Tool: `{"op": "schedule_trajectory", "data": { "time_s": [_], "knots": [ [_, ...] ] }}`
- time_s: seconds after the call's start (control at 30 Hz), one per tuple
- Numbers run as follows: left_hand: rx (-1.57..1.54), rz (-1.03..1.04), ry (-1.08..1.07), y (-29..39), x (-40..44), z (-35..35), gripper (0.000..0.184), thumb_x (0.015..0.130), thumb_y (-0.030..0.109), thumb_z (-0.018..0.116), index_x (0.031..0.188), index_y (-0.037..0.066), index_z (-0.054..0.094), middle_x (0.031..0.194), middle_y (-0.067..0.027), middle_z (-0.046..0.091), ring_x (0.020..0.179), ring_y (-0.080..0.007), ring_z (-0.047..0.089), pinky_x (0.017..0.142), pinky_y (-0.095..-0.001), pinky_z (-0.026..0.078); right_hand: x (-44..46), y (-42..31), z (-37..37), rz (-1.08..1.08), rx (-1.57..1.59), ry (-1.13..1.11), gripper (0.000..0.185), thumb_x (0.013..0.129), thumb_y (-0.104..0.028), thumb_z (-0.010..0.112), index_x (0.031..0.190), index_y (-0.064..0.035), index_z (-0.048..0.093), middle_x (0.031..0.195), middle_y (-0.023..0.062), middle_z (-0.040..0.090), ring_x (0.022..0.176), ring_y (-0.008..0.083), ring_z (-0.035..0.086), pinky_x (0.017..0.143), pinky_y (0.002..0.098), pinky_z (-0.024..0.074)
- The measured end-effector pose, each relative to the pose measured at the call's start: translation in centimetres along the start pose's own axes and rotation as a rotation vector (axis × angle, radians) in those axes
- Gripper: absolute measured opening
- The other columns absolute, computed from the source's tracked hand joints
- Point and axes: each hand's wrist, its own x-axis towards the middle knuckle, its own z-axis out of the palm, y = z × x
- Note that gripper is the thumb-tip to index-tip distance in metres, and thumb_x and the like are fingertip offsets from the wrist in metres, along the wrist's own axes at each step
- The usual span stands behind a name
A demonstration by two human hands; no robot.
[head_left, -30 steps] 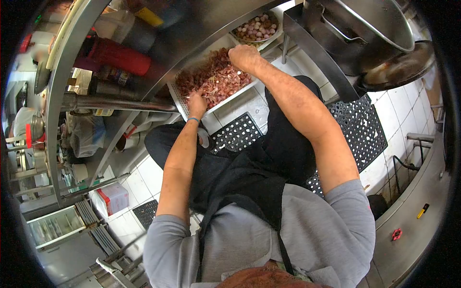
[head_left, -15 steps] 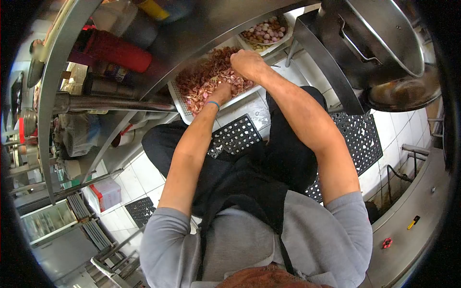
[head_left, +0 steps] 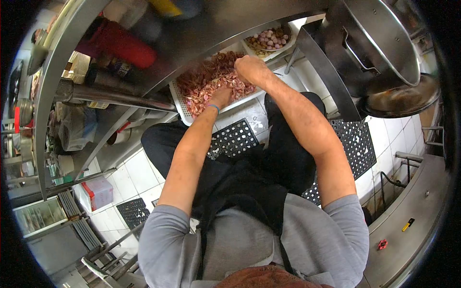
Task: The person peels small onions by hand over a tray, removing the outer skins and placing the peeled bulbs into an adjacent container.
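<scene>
A white perforated crate [head_left: 180,106] is filled with reddish-pink pieces that look like onion or shallot skins [head_left: 199,92]. My left hand [head_left: 221,97], with a blue band at the wrist, reaches into the pieces near the crate's front side; its fingertips are buried among them. At the crate's right side my right hand [head_left: 251,70] is closed above the pieces, and what it grips, if anything, is hidden. Behind that hand, a bowl of round pale-purple bulbs [head_left: 271,40] sits in a second white container [head_left: 291,43].
A large metal pot [head_left: 384,43] stands at the upper right, with a round dark pan [head_left: 403,98] beside it. A steel shelf edge [head_left: 211,42] passes over the crate. Black perforated mats [head_left: 353,144] lie on white tiles. A red-and-white box [head_left: 96,193] is at left.
My left hand has moved right from the crate's left end, deeper into the pieces. My right hand stays near the right side. The whole view has shifted slightly.
</scene>
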Motion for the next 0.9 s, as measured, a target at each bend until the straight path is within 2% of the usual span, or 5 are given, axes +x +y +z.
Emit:
{"op": "schedule_trajectory", "data": {
  "time_s": [0.33, 0.47, 0.57, 0.7, 0.9],
  "knots": [
    [-0.427, 0.033, 0.296, -1.8, -3.6, -11.7, 0.025, 0.079, 0.023, 0.060, 0.077, -0.002, 0.061, 0.063, -0.0143, 0.061, 0.062, -0.0216, 0.060, 0.058, -0.0378, 0.049, 1.5, 0.0, 1.0, -0.098, 0.153, 0.180, 0.025, 0.073, -0.007, 0.058, 0.092, 0.0060, 0.067, 0.095, 0.0299, 0.064, 0.093, 0.0413, 0.064, 0.084, 0.0442, 0.0529],
    [-0.663, -0.174, 0.048, 1.0, -7.8, -19.4, 0.030, 0.089, 0.027, 0.051, 0.095, -0.002, 0.057, 0.079, -0.0065, 0.061, 0.067, -0.0142, 0.057, 0.058, -0.0312, 0.048, 1.7, -1.4, 1.3, -0.126, 0.340, 0.107, 0.038, 0.076, -0.008, 0.058, 0.113, -0.0034, 0.064, 0.103, 0.0256, 0.065, 0.098, 0.0409, 0.063, 0.089, 0.0443, 0.0507],
    [-1.027, -0.283, 0.115, -1.0, -7.4, -17.1, 0.029, 0.091, 0.020, 0.054, 0.116, 0.005, 0.052, 0.073, -0.0011, 0.054, 0.058, -0.0085, 0.053, 0.047, -0.0209, 0.044, 2.6, -1.5, 3.1, -0.125, 0.507, 0.151, 0.038, 0.085, -0.021, 0.056, 0.121, -0.0095, 0.061, 0.106, 0.0226, 0.065, 0.102, 0.0404, 0.061, 0.093, 0.0444, 0.0479],
    [-1.043, -0.340, 0.135, 1.4, -8.7, -17.0, 0.031, 0.091, 0.025, 0.049, 0.107, -0.001, 0.052, 0.078, -0.0031, 0.054, 0.069, -0.0130, 0.051, 0.062, -0.0276, 0.044, 1.5, -2.5, 1.4, -0.053, 0.495, 0.083, 0.056, 0.094, -0.050, 0.041, 0.120, -0.0051, 0.061, 0.114, 0.0243, 0.062, 0.112, 0.0421, 0.055, 0.098, 0.0468, 0.0421],
    [-1.080, -0.341, 0.297, 1.0, -6.8, -13.7, 0.026, 0.090, 0.026, 0.051, 0.101, 0.003, 0.051, 0.070, -0.0010, 0.048, 0.063, -0.0125, 0.046, 0.054, -0.0305, 0.039, 1.9, -2.3, 0.8, 0.049, 0.512, 0.134, 0.071, 0.095, -0.057, 0.026, 0.119, 0.0006, 0.059, 0.120, 0.0264, 0.058, 0.117, 0.0438, 0.051, 0.100, 0.0489, 0.0394]
  ]
}}
